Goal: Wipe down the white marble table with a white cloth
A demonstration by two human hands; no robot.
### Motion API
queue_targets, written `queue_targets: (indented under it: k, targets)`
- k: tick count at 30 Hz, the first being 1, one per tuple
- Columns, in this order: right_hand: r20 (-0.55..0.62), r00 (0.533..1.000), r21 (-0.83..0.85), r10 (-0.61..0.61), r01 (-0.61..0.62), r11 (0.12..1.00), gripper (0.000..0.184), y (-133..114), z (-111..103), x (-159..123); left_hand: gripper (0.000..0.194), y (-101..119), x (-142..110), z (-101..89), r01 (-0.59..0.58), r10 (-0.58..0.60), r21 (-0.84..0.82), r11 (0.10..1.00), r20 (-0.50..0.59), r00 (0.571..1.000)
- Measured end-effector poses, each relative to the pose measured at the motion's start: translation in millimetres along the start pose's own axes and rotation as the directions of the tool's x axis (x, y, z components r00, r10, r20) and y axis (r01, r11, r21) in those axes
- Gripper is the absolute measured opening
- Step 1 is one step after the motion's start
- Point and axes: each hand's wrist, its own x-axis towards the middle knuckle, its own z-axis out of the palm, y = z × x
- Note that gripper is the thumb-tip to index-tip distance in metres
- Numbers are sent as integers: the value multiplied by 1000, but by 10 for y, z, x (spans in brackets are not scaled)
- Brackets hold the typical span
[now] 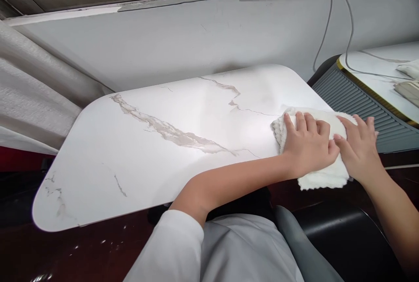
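A white fluffy cloth with a scalloped edge lies folded at the right end of a white marble-patterned table, partly hanging over its near edge. My left hand reaches across my body and holds the cloth against the tabletop, fingers bent and slightly apart. Beside it, my right hand grips the cloth's right side at the table's end, with its thumb close to the left thumb. The fabric under both palms is hidden.
To the right stands a grey ribbed cabinet with a gold-edged white top and cloths on it. A grey cable hangs behind. Pale curtain borders the left; a black chair is near me.
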Motion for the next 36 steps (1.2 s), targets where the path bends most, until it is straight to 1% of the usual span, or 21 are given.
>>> queue_targets:
  k: [3, 6, 9, 13, 19, 22, 25, 30, 33, 36]
  targets:
    - [-1, 1000, 39, -1, 1, 999, 55, -215, -61, -79, 51, -108, -151, -78, -32, 32, 2, 999, -20, 999]
    - [7, 996, 28, -90, 90, 996, 56, -445, -116, -91, 51, -239, -293, -148, -55, 55, -1, 999, -37, 998]
    - [25, 989, 12, -147, 146, 989, 60, -605, -129, -47, 52, -365, -397, -188, -75, 74, -14, 997, -32, 997]
    - [86, 983, 27, -163, 161, 987, 69, -719, -125, 56, 53, -482, -468, -207, -85, 84, -31, 996, -27, 996]
    - [176, 973, 74, -150, 139, 988, 66, -833, -115, 254, 54, -612, -446, -219, -65, 65, -27, 997, 4, 998]
    - [208, 967, 83, -147, 132, 988, 64, -916, -85, 418, 53, -714, -365, -207, -26, 27, -21, 999, 36, 999]
    - [233, 960, 103, -153, 132, 986, 61, -1020, -29, 664, 53, -865, -210, -176, 35, -32, -28, 999, 86, 996]
    - [224, 962, 153, -156, 123, 981, 53, -1154, 143, 1195, 51, -1214, 193, -76, 145, -137, -55, 988, 131, 982]
    - [194, 969, 190, -151, 114, 975, 52, -1187, 270, 1492, 48, -1441, 462, -9, 190, -176, -109, 976, 132, 976]
    - [173, 977, 201, -122, 86, 976, 52, -1214, 367, 1730, 42, -1633, 699, 45, 262, -240, -178, 949, 138, 961]
